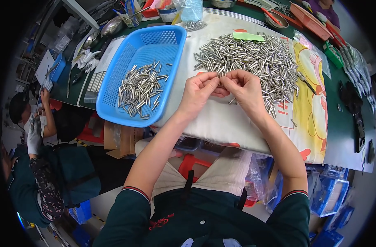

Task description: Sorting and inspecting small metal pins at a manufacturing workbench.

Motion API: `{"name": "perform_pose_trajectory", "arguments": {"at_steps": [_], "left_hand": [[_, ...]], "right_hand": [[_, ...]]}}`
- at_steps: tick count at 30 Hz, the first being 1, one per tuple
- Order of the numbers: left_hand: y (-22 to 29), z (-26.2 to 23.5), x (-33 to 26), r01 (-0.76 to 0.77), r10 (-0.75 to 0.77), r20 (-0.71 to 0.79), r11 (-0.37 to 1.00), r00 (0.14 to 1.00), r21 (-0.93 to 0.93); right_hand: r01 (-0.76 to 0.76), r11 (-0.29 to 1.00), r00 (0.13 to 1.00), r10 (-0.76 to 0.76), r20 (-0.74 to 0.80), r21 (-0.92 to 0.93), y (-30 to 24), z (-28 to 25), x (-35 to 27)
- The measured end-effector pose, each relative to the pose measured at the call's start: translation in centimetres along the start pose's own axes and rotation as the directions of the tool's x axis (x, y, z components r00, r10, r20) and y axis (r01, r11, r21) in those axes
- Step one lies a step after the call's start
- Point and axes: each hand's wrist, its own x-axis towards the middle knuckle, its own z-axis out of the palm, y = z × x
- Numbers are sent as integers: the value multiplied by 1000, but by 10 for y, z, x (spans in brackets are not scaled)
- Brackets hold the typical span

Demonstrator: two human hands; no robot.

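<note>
My left hand (199, 91) and my right hand (245, 87) meet at the near left edge of a big pile of small silvery metal pins (254, 55). Thumbs and fingertips of both are pinched close together around a small metal pin (222, 75), mostly covered by the fingers. Another pin pokes out under my right hand's fingers. The pile lies on a pale printed cloth (188, 70), with a green paper slip (248, 36) on its far side. To the left of my hands, a blue perforated basket (107, 96) holds a smaller heap of similar pins.
Dark tweezers (306, 83) lie right of the pile on the cloth. Metal bowls (112, 26), bagged parts (192, 16) and an orange tray (311, 21) line the far table. Co-workers sit at the left, one with a gloved hand (33, 136); another person is at the far right.
</note>
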Motion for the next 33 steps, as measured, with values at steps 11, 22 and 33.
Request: {"name": "perform_pose_trajectory", "arguments": {"at_steps": [11, 22, 33], "left_hand": [[-1, -2, 1, 84, -85, -17, 995, 996, -51], [4, -7, 1, 217, -197, 110, 951, 974, -221], [4, -11, 0, 299, -252, 200, 920, 947, -255]], "right_hand": [[-10, 999, 999, 12, 34, -43, 4, -2, 2], [-17, 999, 997, 20, 68, -44, 1, -6, 4], [-46, 996, 997, 41, 70, 78, 11, -4, 6]]}}
